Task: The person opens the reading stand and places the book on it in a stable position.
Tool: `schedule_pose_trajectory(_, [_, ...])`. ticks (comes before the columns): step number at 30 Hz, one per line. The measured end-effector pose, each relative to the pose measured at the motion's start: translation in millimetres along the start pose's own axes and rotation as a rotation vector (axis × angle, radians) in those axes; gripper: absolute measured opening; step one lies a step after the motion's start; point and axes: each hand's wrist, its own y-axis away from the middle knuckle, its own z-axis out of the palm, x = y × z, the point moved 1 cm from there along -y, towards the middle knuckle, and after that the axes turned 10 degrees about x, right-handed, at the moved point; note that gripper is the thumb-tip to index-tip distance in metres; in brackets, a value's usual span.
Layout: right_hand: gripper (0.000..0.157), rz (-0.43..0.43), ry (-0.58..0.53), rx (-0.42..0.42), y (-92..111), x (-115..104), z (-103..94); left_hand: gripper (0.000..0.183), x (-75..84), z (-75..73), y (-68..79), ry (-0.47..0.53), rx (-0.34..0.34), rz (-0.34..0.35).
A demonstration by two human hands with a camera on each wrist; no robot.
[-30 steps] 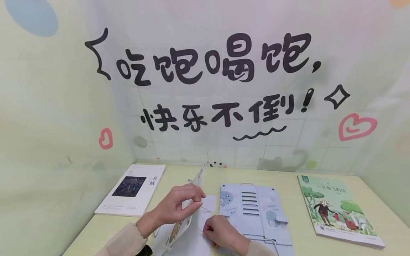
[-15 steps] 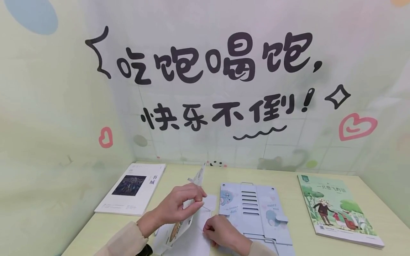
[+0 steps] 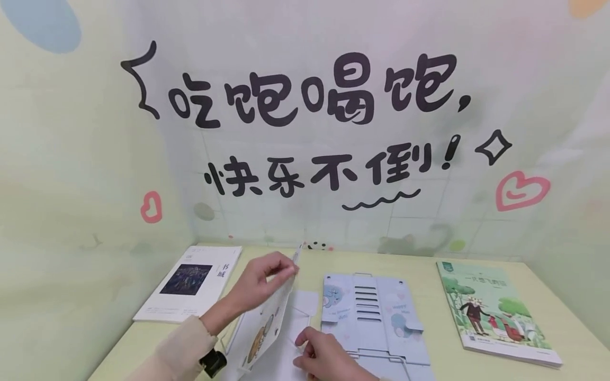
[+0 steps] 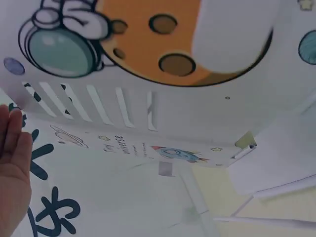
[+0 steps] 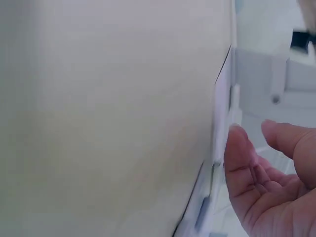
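Observation:
A white book stand (image 3: 295, 365) with a cartoon print lies partly unfolded in front of me. Its slotted panel (image 4: 187, 113) stands raised, seen nearly edge-on in the head view. My left hand (image 3: 259, 280) pinches the panel near its upper edge. In the left wrist view only straight fingers (image 4: 11, 143) show; the thumb is hidden. My right hand (image 3: 321, 354) hovers low beside the stand's base, near a thin wire support (image 3: 297, 313). Its fingers are loosely curled, and thumb and index finger stand apart with nothing between them in the right wrist view.
A blue book stand (image 3: 374, 312) with elephant prints lies flat just right of my right hand. A white magazine (image 3: 188, 286) lies at the left, a green picture book (image 3: 498, 312) at the right. A printed curtain (image 3: 333, 222) borders the table behind.
My left hand has moved up and slightly left along the raised panel. My right hand has drawn back a little and its fingertips have parted. The camera view has shifted slightly.

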Motion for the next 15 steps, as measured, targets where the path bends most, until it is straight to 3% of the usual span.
schedule_pose_trajectory(3, [0.016, -0.049, -0.084, 0.016, 3.8, -7.3, 6.5, 0.016, -17.8, -6.8, -7.7, -0.081, 0.087, -0.176])
schedule_pose_trajectory(5, [0.017, -0.060, -0.152, 0.034, 6.0, -12.8, 12.4, 0.022, -31.2, -10.2, -10.9, -0.127, 0.098, -0.274])
schedule_pose_trajectory(10, [0.018, -0.097, -0.281, 0.096, 8.8, -25.3, 27.8, 0.035, -57.6, -9.2, -12.6, -0.162, 0.000, -0.450])
schedule_pose_trajectory(15, [0.016, -0.101, -0.325, 0.173, 5.9, -32.3, 36.9, 0.036, -69.0, -0.4, -11.5, -0.160, -0.090, -0.504])
